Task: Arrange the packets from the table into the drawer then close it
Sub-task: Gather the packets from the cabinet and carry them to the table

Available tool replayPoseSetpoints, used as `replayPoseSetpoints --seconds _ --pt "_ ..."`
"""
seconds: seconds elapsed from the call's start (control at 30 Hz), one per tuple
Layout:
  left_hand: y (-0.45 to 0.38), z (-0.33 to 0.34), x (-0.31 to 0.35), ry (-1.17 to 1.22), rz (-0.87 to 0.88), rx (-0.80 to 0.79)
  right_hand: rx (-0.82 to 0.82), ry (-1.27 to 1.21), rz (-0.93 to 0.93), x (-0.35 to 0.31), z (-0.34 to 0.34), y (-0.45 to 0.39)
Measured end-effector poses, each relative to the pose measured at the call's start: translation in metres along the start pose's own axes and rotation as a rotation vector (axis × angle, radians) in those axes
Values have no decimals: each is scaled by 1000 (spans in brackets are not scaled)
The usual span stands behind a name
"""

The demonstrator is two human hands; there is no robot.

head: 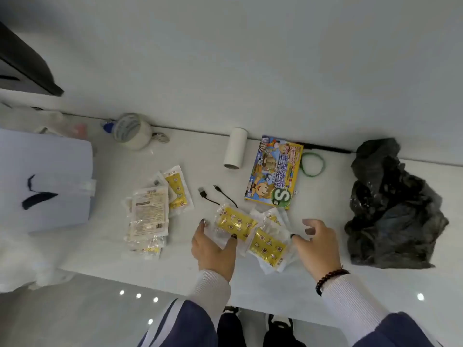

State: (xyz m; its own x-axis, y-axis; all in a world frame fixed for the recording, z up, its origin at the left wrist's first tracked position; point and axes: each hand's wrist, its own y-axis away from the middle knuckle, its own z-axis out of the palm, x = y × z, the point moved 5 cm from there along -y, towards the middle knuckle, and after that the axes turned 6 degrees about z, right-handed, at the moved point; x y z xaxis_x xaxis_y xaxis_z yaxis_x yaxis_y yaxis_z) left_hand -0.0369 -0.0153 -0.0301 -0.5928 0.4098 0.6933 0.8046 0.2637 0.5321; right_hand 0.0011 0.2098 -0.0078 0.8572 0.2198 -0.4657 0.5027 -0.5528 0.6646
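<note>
Packets (pixel 253 234) in loose overlapping heap near front edge of desk (pixel 275 291); second pile (pixel 150 216) to left. Likely light, thin, floppy, slippery film; best gathered by outer edges. Left hand (pixel 213 249) fingers spread on heap, right hand (pixel 317 244) relaxed, holding nothing; drawer unseen

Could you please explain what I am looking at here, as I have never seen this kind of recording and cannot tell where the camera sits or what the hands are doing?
There is no machine: a person wears one wide-angle camera on the head, looking down at their own hands over a glossy white table. The left hand rests its fingers on the edge of a clear plastic packet with a yellow patterned insert. The right hand, with a dark bead bracelet at the wrist, hovers with loosely curled fingers beside a second yellow packet. A further pile of packets lies to the left. Also there: a crumpled black plastic bag, a colourful cartoon booklet, a white tube and a tape roll. No drawer is visible.
</note>
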Motion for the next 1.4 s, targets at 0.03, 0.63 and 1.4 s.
replayPoseSetpoints --seconds 0.03,0.63,1.4 --pt "-4 0 -1 -30 29 9 33 -18 42 8 2 -2" --pt "-28 26 -9 -96 68 -134 -287 -566 170 10 43 -4" --pt "58 4 -7 667 -206 -283 -581 -432 -91 -2 16 49"
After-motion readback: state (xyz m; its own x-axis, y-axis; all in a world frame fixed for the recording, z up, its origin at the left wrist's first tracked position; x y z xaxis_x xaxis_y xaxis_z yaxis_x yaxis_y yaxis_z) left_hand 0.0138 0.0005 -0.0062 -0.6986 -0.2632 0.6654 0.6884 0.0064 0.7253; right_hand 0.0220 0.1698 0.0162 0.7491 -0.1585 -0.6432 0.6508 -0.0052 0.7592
